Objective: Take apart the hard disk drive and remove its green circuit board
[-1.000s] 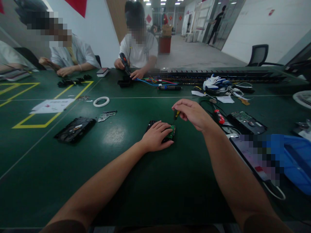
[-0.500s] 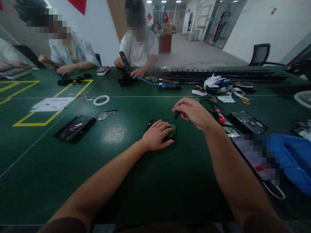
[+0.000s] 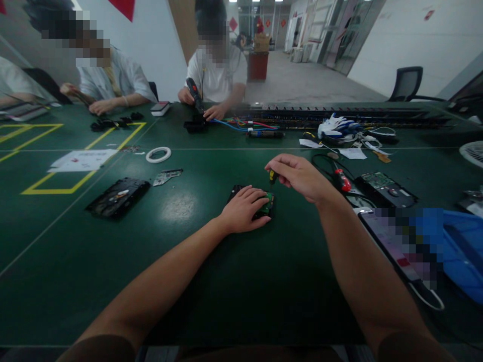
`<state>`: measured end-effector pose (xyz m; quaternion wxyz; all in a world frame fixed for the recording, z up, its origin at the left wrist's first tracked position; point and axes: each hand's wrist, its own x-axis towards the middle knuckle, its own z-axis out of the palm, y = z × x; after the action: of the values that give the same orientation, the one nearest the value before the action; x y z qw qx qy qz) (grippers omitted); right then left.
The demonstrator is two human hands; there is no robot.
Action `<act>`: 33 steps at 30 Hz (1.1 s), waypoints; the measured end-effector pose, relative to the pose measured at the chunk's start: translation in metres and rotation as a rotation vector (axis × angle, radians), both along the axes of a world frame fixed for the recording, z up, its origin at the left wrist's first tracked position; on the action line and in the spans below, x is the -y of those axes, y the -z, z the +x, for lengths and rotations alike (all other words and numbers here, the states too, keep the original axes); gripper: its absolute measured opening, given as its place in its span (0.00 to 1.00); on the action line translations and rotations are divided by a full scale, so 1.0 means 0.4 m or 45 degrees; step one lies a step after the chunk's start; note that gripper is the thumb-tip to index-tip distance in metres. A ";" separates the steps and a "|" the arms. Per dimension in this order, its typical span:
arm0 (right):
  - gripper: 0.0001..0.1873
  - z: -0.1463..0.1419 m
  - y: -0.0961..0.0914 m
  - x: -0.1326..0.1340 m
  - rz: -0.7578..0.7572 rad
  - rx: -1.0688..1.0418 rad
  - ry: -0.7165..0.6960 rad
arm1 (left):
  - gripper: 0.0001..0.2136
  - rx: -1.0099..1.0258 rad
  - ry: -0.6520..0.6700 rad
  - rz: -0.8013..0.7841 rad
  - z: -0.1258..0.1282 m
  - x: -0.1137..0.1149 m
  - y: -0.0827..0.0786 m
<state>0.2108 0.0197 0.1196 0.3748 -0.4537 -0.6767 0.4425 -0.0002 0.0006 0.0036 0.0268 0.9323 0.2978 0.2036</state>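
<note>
A hard drive point(image 3: 269, 205) with a green circuit board lies on the green table in front of me. My left hand point(image 3: 247, 210) rests flat over it with fingers stretched out, covering much of it. The thumb lies along the near edge. Just above the drive's far right corner, my right hand point(image 3: 296, 175) pinches a small screwdriver point(image 3: 272, 176) with a black and yellow handle. It points downward, and its thin tip is too faint to tell whether it touches the board.
To the left lie another drive point(image 3: 118, 197), a loose circuit board point(image 3: 168, 176) and a white tape ring point(image 3: 158, 155). On the right are a red-handled screwdriver point(image 3: 342, 180), an opened drive point(image 3: 388, 190), a phone point(image 3: 392, 241) and gloves point(image 3: 334, 127). Co-workers sit across the table.
My right hand has tilted the screwdriver slightly, and more of its yellow marking shows. My left hand and the hard drive stay in place.
</note>
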 end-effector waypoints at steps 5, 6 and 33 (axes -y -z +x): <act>0.11 -0.007 -0.001 0.009 -0.075 -0.038 0.056 | 0.28 -0.002 0.011 0.007 0.000 -0.001 -0.001; 0.11 -0.007 -0.001 0.009 -0.085 -0.057 0.063 | 0.28 -0.001 0.011 0.010 0.000 -0.001 -0.001; 0.14 0.017 0.047 -0.022 0.178 0.224 0.185 | 0.27 -0.012 0.003 -0.023 0.004 0.000 -0.003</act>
<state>0.2175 0.0285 0.1008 0.3757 -0.5115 -0.7014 0.3245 0.0016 0.0006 0.0047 0.0339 0.9333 0.2987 0.1965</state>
